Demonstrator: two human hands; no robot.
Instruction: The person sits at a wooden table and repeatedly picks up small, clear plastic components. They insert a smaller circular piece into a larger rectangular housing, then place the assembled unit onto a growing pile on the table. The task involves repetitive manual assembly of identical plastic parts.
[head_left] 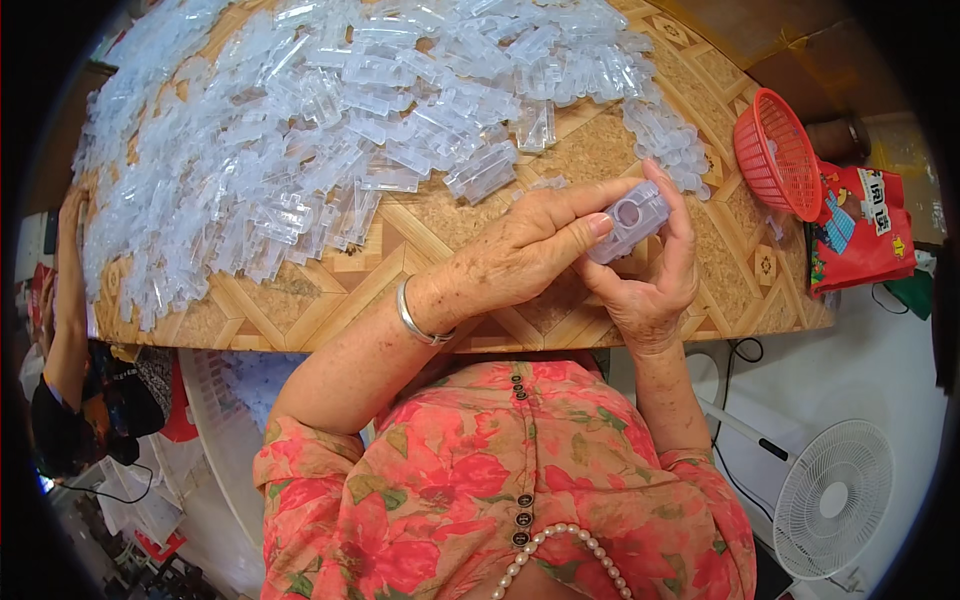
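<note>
A small clear plastic piece (640, 215) with a round opening is held between my two hands, over the right front part of the table. My left hand (520, 245) pinches its near left side, the thumb on top next to the opening. From the right, my right hand (655, 290) closes round the same piece, its fingers along the far side and its thumb below. Beyond my hands lies a small heap of clear pieces with rounded ends (665, 145). To the left spreads a large pile of clear rectangular plastic parts (330, 130).
The wood-patterned table (400, 275) curves along its edges. At its right edge, a red plastic basket (775, 155) leans beside a red printed bag (868, 225). A white fan (833, 500) stands at lower right. Another person's arm (70, 300) reaches the table at far left.
</note>
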